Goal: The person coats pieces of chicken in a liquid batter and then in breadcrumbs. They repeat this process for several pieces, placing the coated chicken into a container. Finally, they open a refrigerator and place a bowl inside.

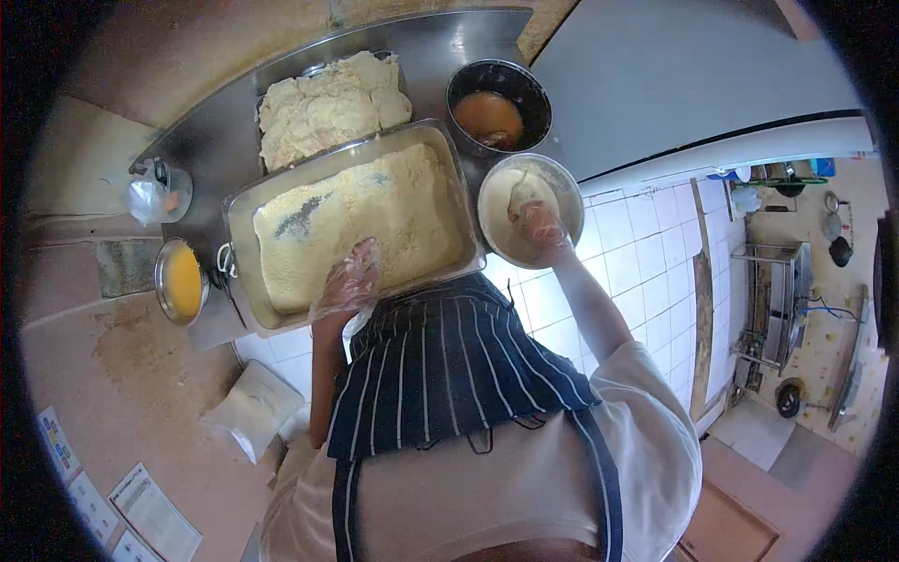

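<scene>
In the head view my left hand [351, 277], in a clear plastic glove, rests over the near edge of a rectangular metal tray [242, 232], its fingers above the pale crumb or flour layer [414, 204] inside. I see nothing in that hand. My right hand [541, 225], gloved too, reaches into a round metal bowl [577, 204] of pale powder at the tray's right. Its fingers are at a pale, coated piece [530, 188]; whether they grip it cannot be told. Behind the tray, a container is heaped with pale battered or floured pieces [330, 105].
A dark round pot [546, 105] with orange-brown liquid stands behind the bowl. At the left are a bowl of yellow liquid [181, 281], scissors [226, 277] and a clear plastic jug [181, 193]. A white appliance [716, 158] borders the counter at right; a white sack [256, 407] lies below left.
</scene>
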A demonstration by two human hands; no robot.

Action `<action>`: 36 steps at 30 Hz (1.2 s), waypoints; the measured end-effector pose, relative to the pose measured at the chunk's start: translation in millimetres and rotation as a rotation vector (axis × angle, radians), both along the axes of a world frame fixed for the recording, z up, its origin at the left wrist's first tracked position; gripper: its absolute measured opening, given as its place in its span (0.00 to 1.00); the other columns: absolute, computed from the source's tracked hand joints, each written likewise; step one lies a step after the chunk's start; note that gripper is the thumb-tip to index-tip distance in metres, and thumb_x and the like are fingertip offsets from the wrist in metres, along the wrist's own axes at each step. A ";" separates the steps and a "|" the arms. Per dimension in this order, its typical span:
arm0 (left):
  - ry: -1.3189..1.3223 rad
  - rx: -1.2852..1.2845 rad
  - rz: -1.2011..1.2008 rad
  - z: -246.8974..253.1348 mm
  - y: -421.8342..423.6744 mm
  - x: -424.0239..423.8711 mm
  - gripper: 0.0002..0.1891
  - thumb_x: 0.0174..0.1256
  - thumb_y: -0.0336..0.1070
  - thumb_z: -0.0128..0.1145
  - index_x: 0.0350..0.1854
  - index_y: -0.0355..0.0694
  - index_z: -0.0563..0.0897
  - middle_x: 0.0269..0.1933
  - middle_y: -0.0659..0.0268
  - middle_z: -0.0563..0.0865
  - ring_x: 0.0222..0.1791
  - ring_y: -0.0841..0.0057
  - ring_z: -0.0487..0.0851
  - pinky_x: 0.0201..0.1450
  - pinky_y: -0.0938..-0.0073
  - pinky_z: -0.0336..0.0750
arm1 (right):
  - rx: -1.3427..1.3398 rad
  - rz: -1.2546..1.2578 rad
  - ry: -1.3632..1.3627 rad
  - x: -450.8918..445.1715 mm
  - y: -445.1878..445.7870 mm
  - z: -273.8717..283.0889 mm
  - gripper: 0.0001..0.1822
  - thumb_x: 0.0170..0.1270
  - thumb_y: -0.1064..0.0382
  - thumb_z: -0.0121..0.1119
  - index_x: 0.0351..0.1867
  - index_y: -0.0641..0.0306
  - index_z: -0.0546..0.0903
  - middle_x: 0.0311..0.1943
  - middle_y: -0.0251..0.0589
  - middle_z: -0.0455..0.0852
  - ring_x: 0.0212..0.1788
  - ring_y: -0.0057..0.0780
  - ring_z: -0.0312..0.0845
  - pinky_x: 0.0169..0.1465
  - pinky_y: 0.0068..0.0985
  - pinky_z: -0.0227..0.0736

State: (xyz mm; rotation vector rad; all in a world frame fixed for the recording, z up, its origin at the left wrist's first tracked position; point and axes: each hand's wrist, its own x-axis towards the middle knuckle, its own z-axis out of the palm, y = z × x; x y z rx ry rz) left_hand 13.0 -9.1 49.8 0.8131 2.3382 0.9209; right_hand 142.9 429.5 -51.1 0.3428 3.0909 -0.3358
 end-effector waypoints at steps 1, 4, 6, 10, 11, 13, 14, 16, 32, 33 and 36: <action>-0.032 0.001 0.017 5.7 1.7 1.3 0.31 0.71 0.35 0.54 0.76 0.46 0.65 0.61 0.50 0.84 0.60 0.53 0.82 0.64 0.58 0.74 | -0.033 0.014 -0.028 -5.8 -12.5 21.1 0.11 0.62 0.57 0.68 0.39 0.61 0.90 0.35 0.47 0.91 0.39 0.42 0.88 0.47 0.35 0.81; 0.038 0.132 -0.023 -5.3 -6.5 2.9 0.30 0.71 0.35 0.54 0.76 0.43 0.67 0.62 0.49 0.82 0.61 0.51 0.81 0.64 0.58 0.74 | -0.496 -0.099 0.043 -8.9 -20.1 63.0 0.14 0.61 0.53 0.70 0.36 0.61 0.91 0.36 0.48 0.92 0.40 0.41 0.89 0.48 0.34 0.82; 0.114 0.080 -0.101 -2.8 -9.2 0.8 0.30 0.71 0.36 0.53 0.76 0.42 0.67 0.63 0.49 0.81 0.62 0.52 0.81 0.66 0.59 0.73 | -0.622 -0.226 0.066 -8.1 -20.3 86.6 0.14 0.61 0.52 0.70 0.37 0.60 0.92 0.39 0.50 0.92 0.43 0.42 0.89 0.49 0.36 0.82; 0.065 -0.087 -0.132 12.2 -6.3 -0.7 0.30 0.71 0.39 0.50 0.77 0.43 0.67 0.67 0.51 0.79 0.66 0.54 0.79 0.70 0.61 0.69 | -0.182 -0.378 -0.091 -10.9 -4.9 70.2 0.14 0.60 0.50 0.71 0.38 0.57 0.92 0.38 0.51 0.92 0.43 0.47 0.89 0.47 0.37 0.83; 0.036 -0.116 -0.107 14.2 -3.6 -1.0 0.30 0.71 0.40 0.50 0.77 0.42 0.67 0.68 0.51 0.79 0.66 0.55 0.78 0.71 0.61 0.68 | -0.035 -0.382 -0.152 -8.5 5.3 44.5 0.16 0.59 0.47 0.72 0.37 0.56 0.93 0.35 0.50 0.92 0.40 0.47 0.90 0.44 0.37 0.83; -0.020 -0.120 -0.075 14.9 -0.6 -3.8 0.31 0.72 0.41 0.48 0.77 0.42 0.66 0.69 0.52 0.78 0.68 0.56 0.77 0.73 0.60 0.66 | -0.023 -0.269 -0.051 10.2 25.7 -8.2 0.15 0.58 0.48 0.72 0.37 0.56 0.93 0.35 0.51 0.92 0.39 0.47 0.90 0.44 0.37 0.83; -0.047 -0.097 -0.060 14.6 -1.3 -5.2 0.31 0.72 0.41 0.48 0.77 0.42 0.66 0.70 0.52 0.77 0.68 0.57 0.76 0.74 0.61 0.65 | -0.019 -0.205 0.002 14.1 33.6 -19.9 0.15 0.57 0.49 0.72 0.36 0.56 0.93 0.35 0.51 0.92 0.39 0.47 0.90 0.44 0.37 0.83; -0.103 0.058 -0.061 1.1 -7.7 -6.8 0.31 0.73 0.44 0.48 0.77 0.41 0.65 0.71 0.53 0.76 0.70 0.58 0.75 0.76 0.61 0.63 | -0.078 -0.330 0.069 19.8 44.5 -7.6 0.14 0.57 0.51 0.72 0.35 0.58 0.92 0.33 0.53 0.91 0.38 0.49 0.89 0.44 0.39 0.83; -1.269 0.820 -0.214 -99.2 33.9 -16.5 0.29 0.77 0.48 0.48 0.77 0.43 0.68 0.72 0.51 0.75 0.75 0.53 0.70 0.78 0.53 0.60 | -0.338 -0.169 0.150 53.5 -27.6 134.6 0.12 0.57 0.59 0.73 0.39 0.64 0.89 0.36 0.52 0.90 0.39 0.47 0.88 0.45 0.37 0.82; -1.941 1.393 -0.191 -133.1 28.9 -16.0 0.29 0.75 0.49 0.50 0.75 0.42 0.70 0.71 0.52 0.76 0.74 0.55 0.70 0.77 0.53 0.61 | -0.341 -0.140 0.028 44.6 -37.5 141.4 0.14 0.57 0.58 0.74 0.38 0.66 0.88 0.37 0.53 0.90 0.39 0.46 0.88 0.45 0.37 0.83; -3.843 1.761 0.078 -156.0 38.4 -22.7 0.28 0.69 0.52 0.57 0.67 0.42 0.77 0.64 0.52 0.79 0.67 0.56 0.73 0.71 0.54 0.66 | -0.323 -0.205 -0.123 36.2 -62.5 159.9 0.16 0.57 0.56 0.75 0.37 0.69 0.87 0.37 0.55 0.90 0.38 0.45 0.88 0.44 0.36 0.83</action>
